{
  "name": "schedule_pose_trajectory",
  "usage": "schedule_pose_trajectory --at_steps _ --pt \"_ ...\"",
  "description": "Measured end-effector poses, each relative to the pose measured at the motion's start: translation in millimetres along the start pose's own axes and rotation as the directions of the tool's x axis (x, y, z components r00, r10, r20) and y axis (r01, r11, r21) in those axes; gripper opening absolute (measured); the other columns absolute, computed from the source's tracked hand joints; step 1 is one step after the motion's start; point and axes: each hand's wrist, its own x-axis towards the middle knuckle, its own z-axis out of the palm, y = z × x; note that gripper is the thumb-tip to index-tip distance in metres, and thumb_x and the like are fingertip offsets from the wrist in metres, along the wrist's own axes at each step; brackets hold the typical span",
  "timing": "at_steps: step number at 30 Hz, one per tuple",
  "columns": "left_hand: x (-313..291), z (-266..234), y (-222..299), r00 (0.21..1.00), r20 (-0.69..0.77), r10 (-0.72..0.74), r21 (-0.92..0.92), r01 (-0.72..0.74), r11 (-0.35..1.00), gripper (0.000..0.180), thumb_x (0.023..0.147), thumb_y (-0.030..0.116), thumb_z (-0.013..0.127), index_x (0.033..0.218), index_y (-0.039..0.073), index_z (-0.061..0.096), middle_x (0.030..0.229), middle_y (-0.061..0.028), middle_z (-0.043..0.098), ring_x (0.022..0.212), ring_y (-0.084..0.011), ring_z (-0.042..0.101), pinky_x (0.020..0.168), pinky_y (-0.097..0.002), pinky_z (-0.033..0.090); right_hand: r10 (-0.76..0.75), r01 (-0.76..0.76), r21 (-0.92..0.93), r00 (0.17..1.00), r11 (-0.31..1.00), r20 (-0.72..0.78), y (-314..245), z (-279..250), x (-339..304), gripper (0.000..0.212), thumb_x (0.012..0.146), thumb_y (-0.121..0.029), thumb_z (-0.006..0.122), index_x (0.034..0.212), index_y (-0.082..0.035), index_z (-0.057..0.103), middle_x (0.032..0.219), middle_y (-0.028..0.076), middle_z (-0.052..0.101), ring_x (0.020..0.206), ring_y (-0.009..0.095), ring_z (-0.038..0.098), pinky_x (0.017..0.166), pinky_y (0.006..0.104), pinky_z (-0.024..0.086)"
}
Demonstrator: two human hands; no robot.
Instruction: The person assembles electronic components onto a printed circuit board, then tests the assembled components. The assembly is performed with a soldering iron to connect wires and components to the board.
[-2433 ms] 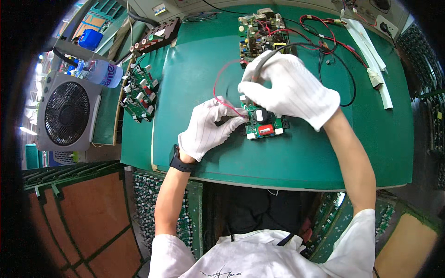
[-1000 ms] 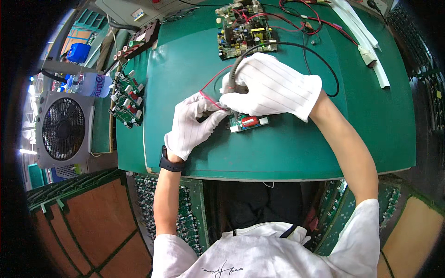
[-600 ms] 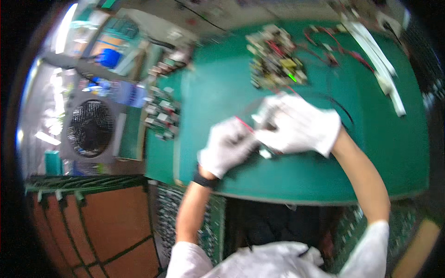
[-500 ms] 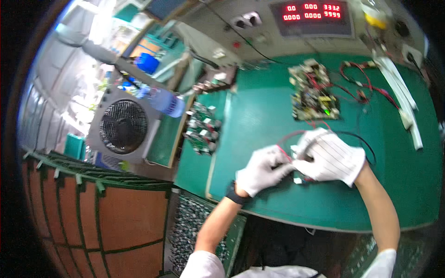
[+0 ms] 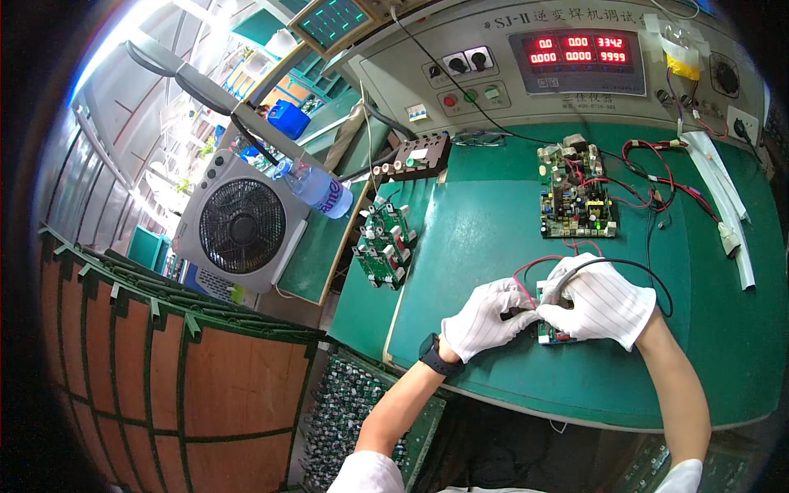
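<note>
A white striped glove covers my left hand (image 5: 491, 319); its thumb and fingertips pinch a thin red wire (image 5: 523, 285). Close beside it, my right hand (image 5: 606, 302), gloved alike, is closed at the end of a black cable (image 5: 643, 269) that arcs over its knuckles. The tip of that cable is hidden by the fingers. Beneath both hands lies a small green circuit board (image 5: 546, 336), mostly covered. Just beyond them a larger populated circuit board (image 5: 577, 201) rests on the green mat, with red wires running from its near edge toward my hands.
Several green boards (image 5: 384, 246) stand clustered at left. Behind the bench is a test panel with a red digital display (image 5: 578, 62). Red-black leads (image 5: 670, 185) and white strips (image 5: 723, 205) lie right. A fan (image 5: 241, 223) and water bottle (image 5: 316, 189) stand further left.
The view has shifted, so the bench sits lower and looks sharper. Both hands stay close together over the small board, with the black cable now showing across the right hand.
</note>
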Motion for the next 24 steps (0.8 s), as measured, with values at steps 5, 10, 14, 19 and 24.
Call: schedule_pose_trajectory --at_steps 5,10,14,19,24 --pt "4.5 6.9 8.0 0.998 -0.051 0.046 -0.044 -0.048 0.998 0.012 0.085 0.012 0.082 0.091 0.006 0.074 0.091 -0.011 0.071 0.08 -0.0301 0.068 0.071 -0.0382 0.056 0.188 -0.187 0.181 0.982 0.966 0.008 -6.0 -12.5 3.6 0.019 0.085 -0.013 0.075 0.072 0.0 0.069 0.078 0.013 0.07 0.078 0.025 0.07 0.07 0.0357 0.054" --pt "10.5 -9.1 19.4 0.938 -0.279 0.208 0.22 -0.148 0.964 0.008 0.084 0.006 0.08 0.086 0.006 0.072 0.079 -0.0095 0.068 0.065 -0.0271 0.063 0.059 -0.0359 0.051 0.396 -0.129 0.637 0.869 0.76 -0.296 -12.1 -49.0 12.5 0.031 0.102 -0.025 0.062 0.097 0.003 0.073 0.09 0.009 0.076 0.077 0.011 0.066 0.069 0.0302 0.052" --pt "47.9 18.8 104.6 0.958 -0.255 0.133 0.136 -0.1 0.986 0.01 0.086 0.008 0.079 0.095 0.008 0.076 0.081 -0.0078 0.069 0.063 -0.0231 0.065 0.056 -0.0337 0.051 0.697 -0.288 0.712 0.608 0.64 -0.38 11.8 -91.0 -34.4 0.044 0.103 -0.041 0.053 0.089 -0.004 0.071 0.081 0.007 0.073 0.07 0.011 0.064 0.062 0.027 0.045" --pt "61.9 100.6 159.7 0.95 0.184 0.253 0.549 -0.312 0.775 0.028 0.096 0.036 0.068 0.084 0.011 0.067 0.075 -0.0068 0.063 0.064 -0.0241 0.068 0.049 -0.038 0.052 0.891 -0.82 0.391 0.453 0.419 -0.005 44.9 -114.6 -96.0 0.048 0.103 -0.044 0.058 0.079 -0.004 0.07 0.069 0.006 0.065 0.06 0.014 0.061 0.068 0.0318 0.053" --pt "26.0 87.7 155.2 0.919 0.204 0.336 0.259 -0.382 0.887 0.021 0.091 0.031 0.073 0.08 0.013 0.069 0.066 -0.004 0.06 0.056 -0.0236 0.065 0.048 -0.0363 0.051 0.833 -0.841 -0.247 0.527 0.482 -0.17 37.8 -126.1 -131.1 0.064 0.104 -0.058 0.046 0.089 -0.004 0.077 0.079 0.015 0.072 0.076 0.027 0.069 0.076 0.0408 0.052"
